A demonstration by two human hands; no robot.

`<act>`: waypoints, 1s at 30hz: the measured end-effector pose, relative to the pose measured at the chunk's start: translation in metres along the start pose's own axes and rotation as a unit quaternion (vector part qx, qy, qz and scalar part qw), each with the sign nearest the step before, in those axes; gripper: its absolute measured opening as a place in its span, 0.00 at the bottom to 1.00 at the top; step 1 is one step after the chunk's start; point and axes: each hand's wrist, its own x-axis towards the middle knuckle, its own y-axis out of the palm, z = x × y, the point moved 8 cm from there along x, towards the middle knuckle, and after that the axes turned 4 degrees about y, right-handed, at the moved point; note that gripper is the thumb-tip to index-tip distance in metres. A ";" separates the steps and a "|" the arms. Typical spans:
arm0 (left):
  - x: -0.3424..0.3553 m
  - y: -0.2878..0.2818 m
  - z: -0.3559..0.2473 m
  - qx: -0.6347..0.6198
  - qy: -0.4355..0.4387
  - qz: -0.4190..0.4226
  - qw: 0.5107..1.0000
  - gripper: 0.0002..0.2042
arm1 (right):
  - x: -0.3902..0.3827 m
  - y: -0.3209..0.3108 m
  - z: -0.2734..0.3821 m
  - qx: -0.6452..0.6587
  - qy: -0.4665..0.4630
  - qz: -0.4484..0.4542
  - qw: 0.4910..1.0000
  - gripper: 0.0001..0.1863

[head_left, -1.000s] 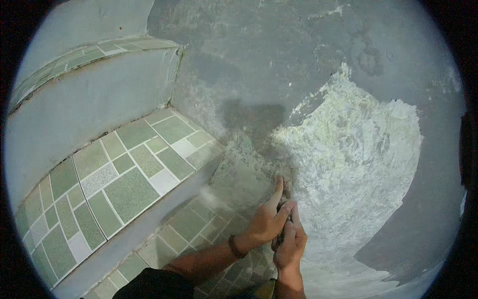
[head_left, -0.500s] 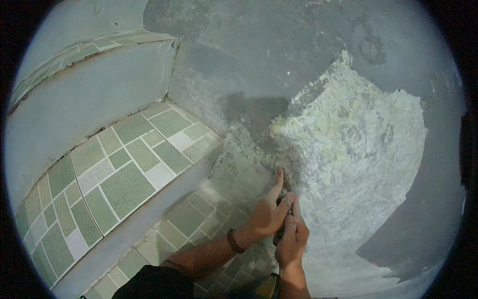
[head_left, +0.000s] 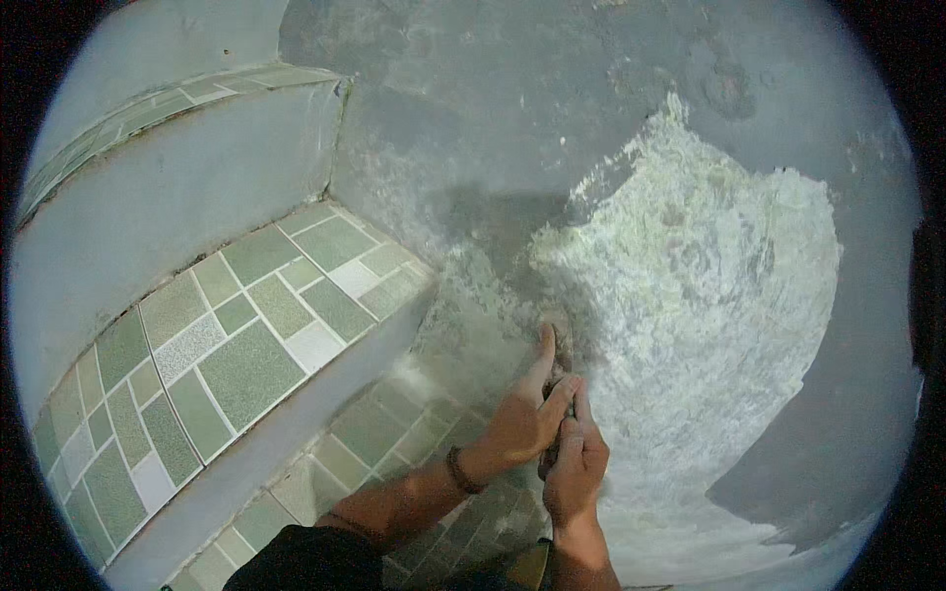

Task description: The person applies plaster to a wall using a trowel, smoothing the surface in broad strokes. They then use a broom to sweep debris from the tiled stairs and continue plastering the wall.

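Observation:
Both of my hands are closed around a dusty, narrow scraper-like tool [head_left: 562, 342], whose exact kind is hard to make out. Its pale tip meets the grey wall just left of a large whitish bare patch [head_left: 709, 286]. My left hand [head_left: 532, 409] grips the upper part, with one finger stretched along the tool toward the tip. Lower down, my right hand [head_left: 576, 463] wraps the dark handle, partly hiding it. The fingers of the two hands touch near the middle of the tool.
Green and beige tiled steps [head_left: 246, 345] with grey risers [head_left: 187, 177] climb on the left and meet the grey wall [head_left: 473, 108]. More dusty tiles [head_left: 374, 428] lie below my left forearm. A dark shadow falls on the wall above my hands.
Both hands and the tool have shifted slightly up and left along the wall. More of the tool's pale tip shows now. My grip looks the same.

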 end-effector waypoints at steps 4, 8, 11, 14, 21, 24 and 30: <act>0.004 -0.004 -0.015 0.113 0.088 -0.021 0.989 0.39 | 0.003 0.003 -0.008 0.032 0.003 0.006 0.999 0.26; 0.005 -0.015 -0.004 0.046 0.003 -0.027 0.999 0.39 | 0.005 0.009 -0.003 -0.010 -0.026 0.010 1.000 0.26; 0.003 -0.009 -0.011 0.068 0.018 0.019 0.997 0.39 | 0.003 0.008 0.000 0.034 -0.005 0.011 0.999 0.26; 0.001 -0.008 -0.016 0.025 0.012 -0.001 1.000 0.40 | -0.003 0.002 0.002 0.020 0.017 0.024 0.999 0.26; 0.006 -0.009 -0.008 0.022 -0.029 0.013 0.999 0.39 | 0.010 0.006 -0.003 -0.006 -0.012 0.014 1.000 0.27; 0.010 -0.020 -0.018 0.078 0.048 -0.024 0.995 0.37 | 0.011 0.015 -0.002 0.016 -0.003 0.019 1.000 0.27; 0.000 -0.010 -0.004 0.016 -0.043 0.028 0.999 0.38 | -0.002 0.008 0.013 0.025 0.025 0.022 0.999 0.27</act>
